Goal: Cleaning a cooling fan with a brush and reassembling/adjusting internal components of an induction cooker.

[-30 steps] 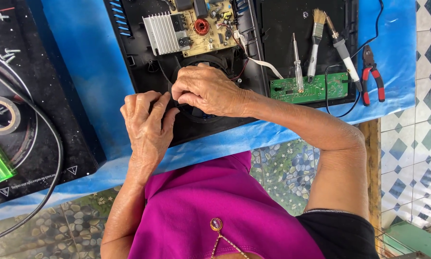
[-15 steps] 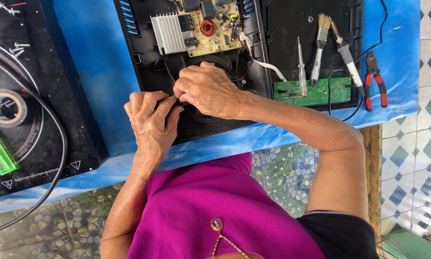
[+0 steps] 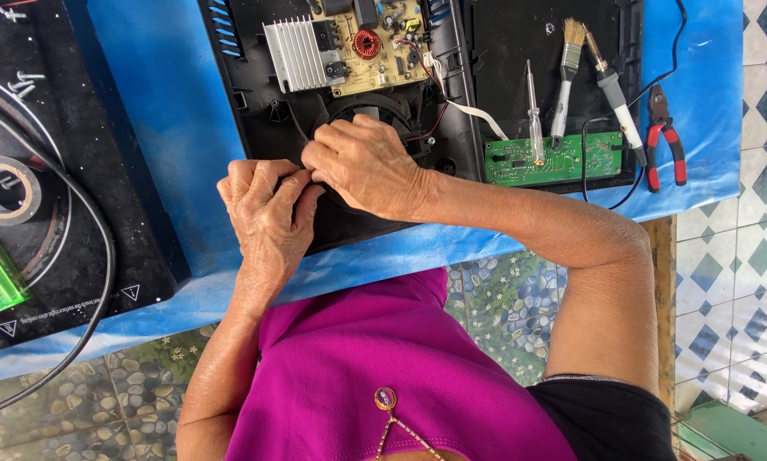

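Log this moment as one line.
left hand: pinching unseen part | right hand: over round black fan | open black plastic cooker housing | blue cloth

light: bright, even daylight | shadows: soft | focus: sharp | glare: none

Your left hand (image 3: 268, 213) and right hand (image 3: 362, 162) meet fingertip to fingertip, fingers curled and pinching, both forearms stretched forward.

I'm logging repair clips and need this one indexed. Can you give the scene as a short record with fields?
left hand: fingers bent on the black appliance base, contents hidden
right hand: over the fan
circuit board: with finned heat sink
green board: screwdriver, brush, soldering iron nearby
pliers: red-handled, on blue cloth
tape roll: far left
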